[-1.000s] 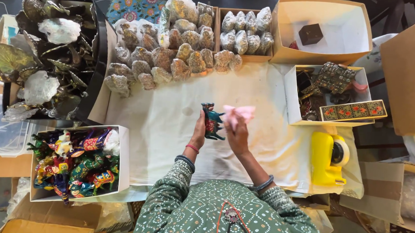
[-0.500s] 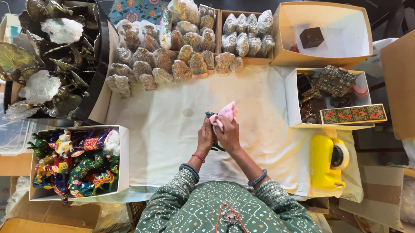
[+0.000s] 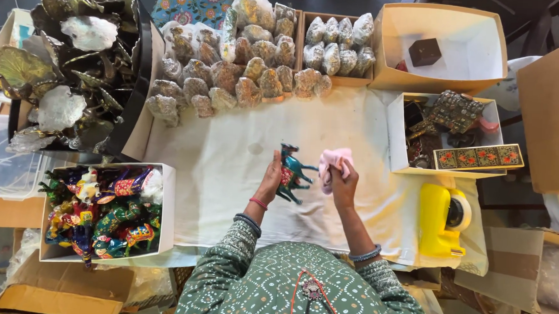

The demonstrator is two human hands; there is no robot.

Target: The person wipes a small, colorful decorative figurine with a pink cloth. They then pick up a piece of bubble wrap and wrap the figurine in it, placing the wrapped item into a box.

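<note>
My left hand (image 3: 270,178) grips a small teal painted animal figurine (image 3: 291,173) with red and gold markings, held above the white cloth (image 3: 229,167) that covers the table. My right hand (image 3: 343,185) clutches a crumpled pink cloth (image 3: 332,162) just to the right of the figurine, close to its legs. Both hands hover near the middle of the table in the head view. Green patterned sleeves and bangles show on both wrists.
A white box of several colourful painted figurines (image 3: 104,211) sits at the left. Wrapped bundles (image 3: 246,67) line the far edge. A black tray of brass pieces (image 3: 70,60) is far left. Boxes (image 3: 445,42), a decorated long box (image 3: 477,157) and a yellow tape dispenser (image 3: 443,217) stand right.
The hands came together, then moved apart again; the figurine is once more clearly visible in the left hand, with the pink cloth beside it in the right.
</note>
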